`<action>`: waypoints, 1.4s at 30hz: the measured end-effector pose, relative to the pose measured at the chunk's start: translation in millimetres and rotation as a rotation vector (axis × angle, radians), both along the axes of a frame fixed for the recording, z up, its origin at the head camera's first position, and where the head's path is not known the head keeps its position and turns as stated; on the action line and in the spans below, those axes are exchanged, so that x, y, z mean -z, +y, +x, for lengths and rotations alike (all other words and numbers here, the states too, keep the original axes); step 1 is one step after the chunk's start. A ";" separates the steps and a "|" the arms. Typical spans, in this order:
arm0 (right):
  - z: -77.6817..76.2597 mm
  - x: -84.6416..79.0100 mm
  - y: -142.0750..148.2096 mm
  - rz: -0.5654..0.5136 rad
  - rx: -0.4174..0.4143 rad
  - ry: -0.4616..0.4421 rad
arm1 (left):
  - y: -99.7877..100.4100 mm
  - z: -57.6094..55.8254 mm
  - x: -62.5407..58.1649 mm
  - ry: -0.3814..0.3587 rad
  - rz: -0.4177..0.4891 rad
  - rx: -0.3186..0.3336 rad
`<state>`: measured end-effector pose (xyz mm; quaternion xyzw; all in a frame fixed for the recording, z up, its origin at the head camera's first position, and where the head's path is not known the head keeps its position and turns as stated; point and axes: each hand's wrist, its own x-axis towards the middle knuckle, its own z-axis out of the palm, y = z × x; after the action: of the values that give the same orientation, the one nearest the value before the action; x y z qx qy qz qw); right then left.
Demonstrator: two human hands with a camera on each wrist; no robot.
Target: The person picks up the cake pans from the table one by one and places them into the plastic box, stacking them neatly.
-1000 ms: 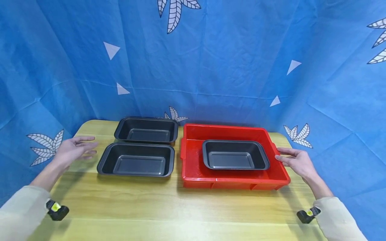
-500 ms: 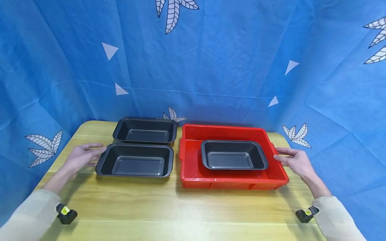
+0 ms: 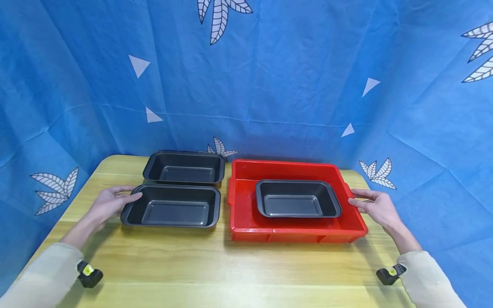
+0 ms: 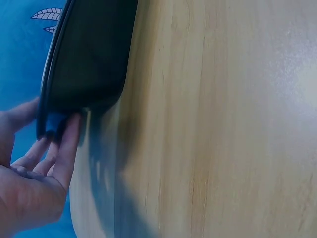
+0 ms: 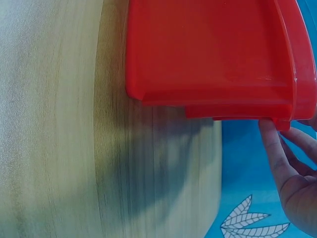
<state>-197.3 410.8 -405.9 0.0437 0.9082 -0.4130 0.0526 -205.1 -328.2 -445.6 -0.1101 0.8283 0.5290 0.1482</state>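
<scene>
A dark loaf pan (image 3: 175, 213) lies on the left of the table, and my left hand (image 3: 109, 204) pinches its left rim. In the left wrist view the thumb is on the inner side of the pan's lip, with the fingers (image 4: 69, 148) beneath it. On the right stands a red plastic tray (image 3: 300, 235) with another dark loaf pan (image 3: 294, 205) inside. My right hand (image 3: 379, 208) grips the tray's right edge, thumb on top. Fingers (image 5: 274, 148) of that hand reach under the tray's lip in the right wrist view.
A third dark loaf pan (image 3: 186, 173) sits directly behind the left one, close to it. Wooden tabletop (image 3: 215, 273) stretches in front of the pans and tray. A blue patterned cloth (image 3: 292, 77) hangs behind and at both sides.
My left hand has moved right from beside the front loaf pan to its left rim and taken hold there. My right hand stays on the tray's edge.
</scene>
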 end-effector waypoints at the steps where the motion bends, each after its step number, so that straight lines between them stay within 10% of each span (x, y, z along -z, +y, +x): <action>1: 0.1 0.0 -0.2 -0.001 0.000 -0.001 | 0.5 0.2 0.2 -0.001 -0.001 0.000; 26: -0.7 -0.8 -1.3 0.021 0.008 -0.016 | -2.1 -1.5 3.9 0.010 -0.036 0.034; 42: -1.4 0.5 0.2 0.024 0.006 -0.013 | -8.6 18.4 1.3 0.085 -0.004 0.008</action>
<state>-198.7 410.9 -406.3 0.0495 0.9125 -0.4020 0.0567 -186.7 -336.7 -446.8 -0.0847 0.8354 0.5309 0.1147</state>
